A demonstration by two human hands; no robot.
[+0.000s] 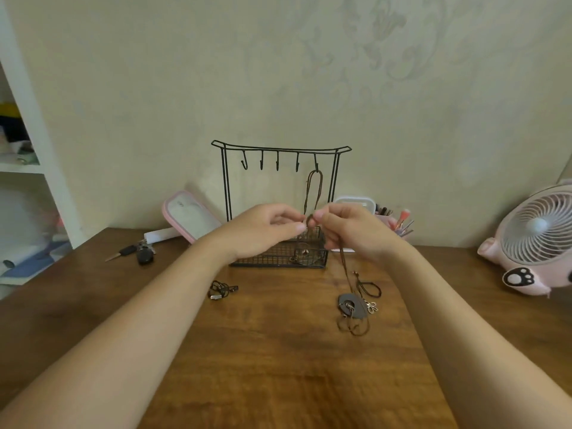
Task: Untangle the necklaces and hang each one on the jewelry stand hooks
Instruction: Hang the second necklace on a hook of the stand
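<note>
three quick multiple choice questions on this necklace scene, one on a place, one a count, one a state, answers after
1. Where does the necklace already on the jewelry stand hang?
A. leftmost hook
B. middle hook
C. rightmost hook

2. How many hooks does the stand carry?
A. three
B. five
C. seven

3. What are the left hand and right hand doing?
A. resting open and idle
B. pinching a brown cord between them
C. curled into empty fists

Answers:
1 C: the hung loop drops from the last hook on the right.
2 B: five hooks show under the top bar.
3 B: the fingertips of both hands meet on the cord, which runs down to a grey pendant lying on the table.
</note>
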